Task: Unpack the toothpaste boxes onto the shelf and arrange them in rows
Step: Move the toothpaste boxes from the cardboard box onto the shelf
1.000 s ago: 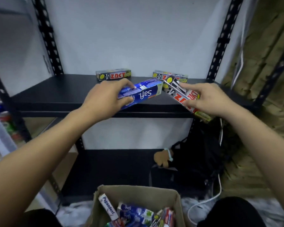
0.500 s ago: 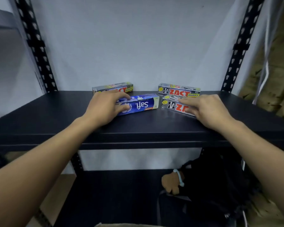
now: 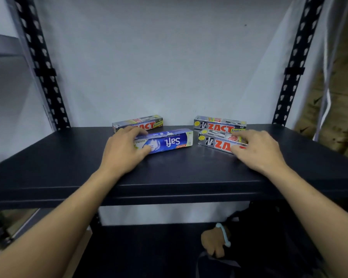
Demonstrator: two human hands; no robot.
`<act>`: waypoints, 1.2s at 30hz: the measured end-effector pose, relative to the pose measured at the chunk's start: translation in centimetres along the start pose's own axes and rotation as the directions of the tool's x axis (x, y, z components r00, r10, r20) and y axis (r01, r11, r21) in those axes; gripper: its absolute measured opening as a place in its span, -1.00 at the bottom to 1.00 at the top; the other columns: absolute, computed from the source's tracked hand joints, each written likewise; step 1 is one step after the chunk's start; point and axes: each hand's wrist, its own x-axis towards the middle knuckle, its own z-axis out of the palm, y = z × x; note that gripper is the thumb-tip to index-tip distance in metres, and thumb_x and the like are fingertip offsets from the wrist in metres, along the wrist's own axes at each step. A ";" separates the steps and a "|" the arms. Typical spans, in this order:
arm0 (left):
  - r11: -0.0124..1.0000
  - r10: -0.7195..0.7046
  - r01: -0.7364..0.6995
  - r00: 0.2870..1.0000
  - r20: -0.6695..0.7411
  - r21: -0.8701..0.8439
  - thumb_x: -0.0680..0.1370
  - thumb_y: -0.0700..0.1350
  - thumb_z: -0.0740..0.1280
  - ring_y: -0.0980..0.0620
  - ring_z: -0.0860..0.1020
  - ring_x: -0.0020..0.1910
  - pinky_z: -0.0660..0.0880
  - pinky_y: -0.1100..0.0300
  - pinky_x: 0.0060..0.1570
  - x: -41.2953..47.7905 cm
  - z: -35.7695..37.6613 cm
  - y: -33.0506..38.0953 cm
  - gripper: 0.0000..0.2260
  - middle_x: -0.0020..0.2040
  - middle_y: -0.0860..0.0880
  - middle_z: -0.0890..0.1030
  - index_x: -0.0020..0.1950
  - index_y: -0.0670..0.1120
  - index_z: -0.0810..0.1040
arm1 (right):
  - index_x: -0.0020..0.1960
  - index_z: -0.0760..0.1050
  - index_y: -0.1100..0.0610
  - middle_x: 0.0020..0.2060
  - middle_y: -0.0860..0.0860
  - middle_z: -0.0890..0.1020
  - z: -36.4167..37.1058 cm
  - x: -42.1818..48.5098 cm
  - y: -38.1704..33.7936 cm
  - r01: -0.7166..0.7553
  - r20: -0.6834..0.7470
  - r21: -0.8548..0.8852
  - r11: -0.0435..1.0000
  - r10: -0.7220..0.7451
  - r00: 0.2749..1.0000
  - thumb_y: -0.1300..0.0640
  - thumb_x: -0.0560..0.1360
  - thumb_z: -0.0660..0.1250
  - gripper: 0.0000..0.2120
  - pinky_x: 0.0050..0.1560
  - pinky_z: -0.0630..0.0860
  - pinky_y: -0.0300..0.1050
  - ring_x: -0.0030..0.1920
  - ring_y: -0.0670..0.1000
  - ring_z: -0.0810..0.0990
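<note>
Head view: left hand (image 3: pixel 123 151) fingers clamp blue Safi box (image 3: pixel 167 141); right hand (image 3: pixel 258 151) seemingly grips Zact box (image 3: pixel 217 141).

Left hand (image 3: pixel 123 155) gripping blue Safi box (image 3: pixel 169 141), right hand (image 3: pixel 258 151) gripping silver Zact box (image 3: pixel 215 141), black shelf (image 3: pixel 181 173)

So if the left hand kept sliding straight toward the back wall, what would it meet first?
Probably the rear-left Zact box. The left hand rests on the blue Safi box, and the Zact box lies directly behind its fingertips, though the gap between them is hard to judge.
</note>
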 end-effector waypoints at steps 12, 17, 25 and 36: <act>0.998 -0.059 0.059 0.998 0.024 0.025 0.51 0.05 0.43 -0.07 0.51 0.22 0.40 0.08 0.15 1.4 0.9 -1.0 -0.71 0.22 -0.04 0.58 0.21 0.05 0.60 | 0.41 0.35 -0.27 0.31 0.01 0.53 3.7 3.8 3.4 0.026 0.050 -0.048 0.999 -0.023 0.998 -0.23 0.51 0.15 -0.53 0.18 0.48 0.23 0.27 0.22 0.46; 0.994 0.057 -0.051 0.996 0.062 -0.093 0.38 0.17 0.33 0.04 0.52 0.13 0.35 0.22 0.06 0.7 0.8 -0.3 -0.58 0.12 0.05 0.58 0.19 0.07 0.62 | 0.30 0.55 -0.13 0.23 0.01 0.61 1.3 1.9 0.6 0.081 0.025 0.064 0.995 -0.082 0.996 -0.06 0.44 0.27 -0.57 0.25 0.45 -0.03 0.20 0.15 0.52; 0.987 0.118 -0.103 0.987 0.113 -0.126 0.32 0.39 0.30 0.11 0.46 0.19 0.34 0.21 0.20 0.0 0.8 0.8 -0.37 0.17 0.11 0.51 0.30 0.11 0.56 | 0.40 0.46 -0.10 0.37 -0.07 0.50 -0.1 -1.1 -1.4 0.191 0.116 0.180 0.965 -0.213 0.970 -0.09 0.45 0.40 -0.47 0.32 0.21 -0.31 0.39 -0.04 0.40; 0.993 0.029 -0.012 0.989 0.146 -0.118 0.40 0.28 0.45 0.06 0.45 0.30 0.38 0.14 0.31 -2.5 -0.2 3.0 -0.34 0.33 0.04 0.48 0.43 0.02 0.47 | 0.40 0.47 -0.03 0.38 -0.07 0.48 -0.3 -3.6 -2.1 0.148 0.059 0.235 0.961 -0.166 0.984 -0.13 0.44 0.41 -0.45 0.28 0.25 -0.28 0.37 0.03 0.42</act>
